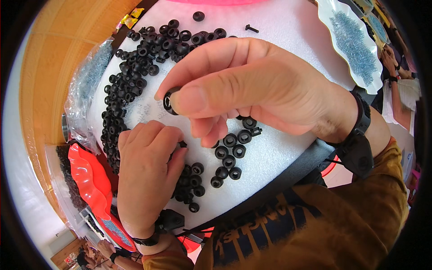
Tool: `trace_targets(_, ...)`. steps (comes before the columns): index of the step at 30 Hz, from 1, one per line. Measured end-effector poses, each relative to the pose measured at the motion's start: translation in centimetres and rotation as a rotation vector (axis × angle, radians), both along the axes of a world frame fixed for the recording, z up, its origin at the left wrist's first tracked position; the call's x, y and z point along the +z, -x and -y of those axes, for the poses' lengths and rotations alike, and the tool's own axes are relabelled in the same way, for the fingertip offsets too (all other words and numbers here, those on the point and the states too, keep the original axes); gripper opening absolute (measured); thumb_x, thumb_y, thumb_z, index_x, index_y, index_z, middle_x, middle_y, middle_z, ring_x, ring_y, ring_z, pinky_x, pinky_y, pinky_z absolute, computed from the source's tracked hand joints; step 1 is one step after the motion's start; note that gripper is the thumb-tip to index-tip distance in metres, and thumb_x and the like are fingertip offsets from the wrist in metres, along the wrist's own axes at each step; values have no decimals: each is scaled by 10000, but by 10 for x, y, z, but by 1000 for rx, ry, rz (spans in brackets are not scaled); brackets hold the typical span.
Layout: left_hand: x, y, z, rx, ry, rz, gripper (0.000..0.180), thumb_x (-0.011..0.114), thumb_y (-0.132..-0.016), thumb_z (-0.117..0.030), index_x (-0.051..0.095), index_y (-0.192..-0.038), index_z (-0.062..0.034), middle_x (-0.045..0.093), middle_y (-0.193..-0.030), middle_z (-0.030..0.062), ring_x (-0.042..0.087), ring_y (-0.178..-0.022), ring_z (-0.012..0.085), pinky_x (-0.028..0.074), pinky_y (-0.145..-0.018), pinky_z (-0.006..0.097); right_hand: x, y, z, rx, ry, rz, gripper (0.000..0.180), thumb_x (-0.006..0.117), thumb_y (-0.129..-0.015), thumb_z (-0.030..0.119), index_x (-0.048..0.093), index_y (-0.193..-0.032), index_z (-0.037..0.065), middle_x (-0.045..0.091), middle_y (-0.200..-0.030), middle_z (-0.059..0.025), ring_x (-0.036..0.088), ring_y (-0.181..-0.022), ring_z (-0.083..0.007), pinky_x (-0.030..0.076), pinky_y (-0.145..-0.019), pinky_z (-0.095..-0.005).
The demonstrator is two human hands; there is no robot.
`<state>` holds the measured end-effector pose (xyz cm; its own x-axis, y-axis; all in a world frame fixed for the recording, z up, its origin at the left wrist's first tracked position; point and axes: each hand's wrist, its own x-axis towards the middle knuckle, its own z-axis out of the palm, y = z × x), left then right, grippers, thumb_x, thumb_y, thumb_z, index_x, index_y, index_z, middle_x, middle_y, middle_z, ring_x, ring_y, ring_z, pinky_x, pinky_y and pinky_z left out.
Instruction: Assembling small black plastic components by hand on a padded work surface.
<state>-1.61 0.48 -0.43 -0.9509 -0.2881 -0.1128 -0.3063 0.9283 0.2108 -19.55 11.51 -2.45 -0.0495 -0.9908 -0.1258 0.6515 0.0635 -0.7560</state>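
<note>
My right hand [256, 83] is raised over the white foam-like sheet [265, 162], its thumb and forefinger pinching a round black ring-like piece [168, 101] with a hole. Lower and to the left, my left hand [146, 168] is closed, with a bit of a small black part [182, 144] showing at its fingertips; the fingers hide most of it. A long curved heap of similar black round pieces [135, 67] runs along the left and far side of the sheet. Several loose black pieces [229, 140] lie below my right hand, and a smaller pile [191, 181] sits beside my left hand.
At the far right stands a white wavy-edged tray [321, 20] with small clear bluish pieces. Left are a clear plastic bag [83, 96] and a red wavy tray [90, 175]. A black pin-like part [252, 29] lies at the far side. Other people's hands [389, 58] show at right.
</note>
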Motion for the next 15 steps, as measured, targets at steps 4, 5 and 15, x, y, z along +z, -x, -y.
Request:
trace_targets(4,-9,5,-1,-66,-5,-130,198,655,-682,-48,562,-856,-62,538,-803,81,520,-793,288,364,-730,377,-6,1,-1,34,69,8,231,657,-815,213,654,-928,11,641,-773,-52,602,-704,-119,469,-661,-240)
trace_targets(5,-12,6,0,-104,-26,-177,207,656,-675,-45,561,-858,-62,537,-800,84,521,-784,294,366,-724,383,-7,1,0,33,73,9,231,657,-815,213,654,-928,11,641,-773,-52,602,-704,-119,469,-661,-240)
trace_targets(15,6,0,-9,366,-715,-840,248,619,-711,129,513,-889,-6,552,-876,94,517,-783,134,420,-734,236,-3,-1,-1,87,24,-31,243,645,-835,173,622,-996,-6,642,-803,-56,620,-726,-124,481,-660,-235)
